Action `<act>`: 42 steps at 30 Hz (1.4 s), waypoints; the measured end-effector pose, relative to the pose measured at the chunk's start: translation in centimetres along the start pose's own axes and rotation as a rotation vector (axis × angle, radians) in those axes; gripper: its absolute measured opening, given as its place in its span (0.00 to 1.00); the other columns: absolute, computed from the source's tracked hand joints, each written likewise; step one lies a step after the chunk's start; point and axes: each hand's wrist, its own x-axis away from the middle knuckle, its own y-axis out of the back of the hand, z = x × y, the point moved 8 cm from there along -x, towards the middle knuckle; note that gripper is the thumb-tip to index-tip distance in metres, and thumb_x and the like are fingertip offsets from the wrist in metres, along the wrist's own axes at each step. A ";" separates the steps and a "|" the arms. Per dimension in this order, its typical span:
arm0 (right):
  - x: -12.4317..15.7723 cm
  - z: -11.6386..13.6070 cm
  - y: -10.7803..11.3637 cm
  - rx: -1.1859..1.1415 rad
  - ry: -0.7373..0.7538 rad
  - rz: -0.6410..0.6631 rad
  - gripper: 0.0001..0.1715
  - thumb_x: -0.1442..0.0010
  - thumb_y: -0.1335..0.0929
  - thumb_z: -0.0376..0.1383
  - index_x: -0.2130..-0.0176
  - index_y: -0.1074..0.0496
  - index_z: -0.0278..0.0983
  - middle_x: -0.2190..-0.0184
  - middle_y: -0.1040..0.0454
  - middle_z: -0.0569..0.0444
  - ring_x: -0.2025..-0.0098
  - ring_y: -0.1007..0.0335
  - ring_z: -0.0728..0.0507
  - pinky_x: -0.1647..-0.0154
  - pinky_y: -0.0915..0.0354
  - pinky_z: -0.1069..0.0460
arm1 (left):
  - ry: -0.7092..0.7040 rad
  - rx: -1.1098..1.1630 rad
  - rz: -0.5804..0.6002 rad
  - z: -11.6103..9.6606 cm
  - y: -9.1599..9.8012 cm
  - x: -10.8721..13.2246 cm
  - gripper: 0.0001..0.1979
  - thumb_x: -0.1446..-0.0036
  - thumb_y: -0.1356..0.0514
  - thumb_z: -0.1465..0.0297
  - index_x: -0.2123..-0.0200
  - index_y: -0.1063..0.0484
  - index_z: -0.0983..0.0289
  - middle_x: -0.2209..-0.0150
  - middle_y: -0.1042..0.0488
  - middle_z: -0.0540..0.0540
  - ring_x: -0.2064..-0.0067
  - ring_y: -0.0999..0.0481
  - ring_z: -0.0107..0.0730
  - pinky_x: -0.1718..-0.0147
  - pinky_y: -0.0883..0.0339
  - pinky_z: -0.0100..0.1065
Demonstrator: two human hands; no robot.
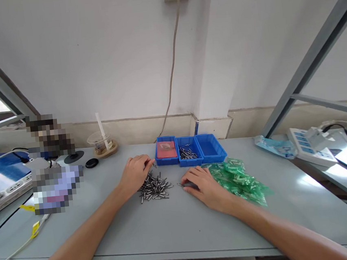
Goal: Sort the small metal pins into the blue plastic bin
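A loose pile of small metal pins (155,187) lies on the grey table between my hands. My left hand (137,171) is over the pile's upper left edge, thumb and fingers pinched on what looks like one small metal pin. Right of the pile, my right hand (203,184) rests low over the table with its fingers closed on a metal pin (179,184), whose tip sticks out to the left. Beyond the hands, a blue bin (190,161) contains more pins. Green plastic bags (241,180) with small pieces inside lie beside my right hand.
Left of the pin bin, another blue bin (167,161) holds a reddish packet (167,149); a third blue bin (214,154) stands at the right. A cup with a straw (100,140), a black round lid (91,163), power strips (312,147) and cables lie toward the sides.
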 end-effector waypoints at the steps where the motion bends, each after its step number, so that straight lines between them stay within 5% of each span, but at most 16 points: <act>1: 0.0 0.0 0.0 0.005 -0.007 -0.004 0.03 0.25 0.33 0.36 0.53 0.28 0.43 0.52 0.24 0.53 0.49 0.34 0.38 0.47 0.40 0.41 | -0.003 0.033 0.024 0.0 -0.2 0.0 0.18 0.25 0.48 0.61 0.67 0.31 0.61 0.65 0.22 0.53 0.63 0.26 0.38 0.57 0.41 0.38; 8: -0.2 -0.1 -0.1 0.060 -0.012 -0.005 0.08 0.24 0.37 0.32 0.58 0.30 0.41 0.55 0.25 0.51 0.52 0.33 0.38 0.51 0.40 0.42 | 0.084 0.175 0.065 2.3 0.1 -0.6 0.17 0.27 0.47 0.57 0.63 0.27 0.60 0.67 0.22 0.50 0.67 0.28 0.36 0.66 0.42 0.34; 13: 0.0 -0.5 -0.3 0.030 -0.025 -0.023 0.11 0.23 0.41 0.30 0.58 0.33 0.41 0.57 0.26 0.52 0.54 0.34 0.39 0.51 0.40 0.43 | 0.209 0.358 0.258 4.8 -0.1 -1.0 0.23 0.33 0.44 0.50 0.67 0.24 0.63 0.69 0.22 0.52 0.67 0.27 0.37 0.67 0.39 0.33; 21: -0.1 -0.9 -0.3 -0.022 -0.040 -0.054 0.11 0.23 0.41 0.29 0.56 0.34 0.42 0.56 0.24 0.54 0.52 0.32 0.39 0.49 0.40 0.42 | 0.082 0.609 0.487 2.9 -1.0 -0.4 0.21 0.37 0.36 0.49 0.62 0.19 0.62 0.65 0.21 0.52 0.63 0.26 0.36 0.62 0.35 0.32; 28: 0.0 -1.1 -0.3 -0.053 -0.032 -0.052 0.11 0.23 0.40 0.29 0.51 0.33 0.43 0.51 0.23 0.52 0.48 0.30 0.39 0.45 0.40 0.41 | -0.043 0.554 0.443 2.8 -2.0 -0.6 0.17 0.37 0.34 0.52 0.65 0.18 0.60 0.55 0.20 0.55 0.58 0.24 0.37 0.60 0.35 0.33; 36: 0.0 -0.7 -0.4 -0.014 0.001 -0.033 0.13 0.22 0.41 0.32 0.53 0.29 0.42 0.53 0.22 0.53 0.50 0.29 0.40 0.45 0.40 0.42 | 0.086 0.636 0.506 3.8 -3.3 -0.3 0.17 0.39 0.33 0.53 0.62 0.18 0.62 0.63 0.18 0.54 0.62 0.23 0.36 0.62 0.32 0.33; 42: 0.0 -0.5 -0.3 -0.021 0.004 -0.034 0.14 0.22 0.41 0.32 0.54 0.28 0.42 0.53 0.22 0.53 0.50 0.29 0.40 0.45 0.40 0.42 | 0.152 0.686 0.441 3.6 -2.1 -0.5 0.18 0.42 0.31 0.53 0.62 0.18 0.63 0.63 0.17 0.56 0.61 0.21 0.39 0.59 0.28 0.36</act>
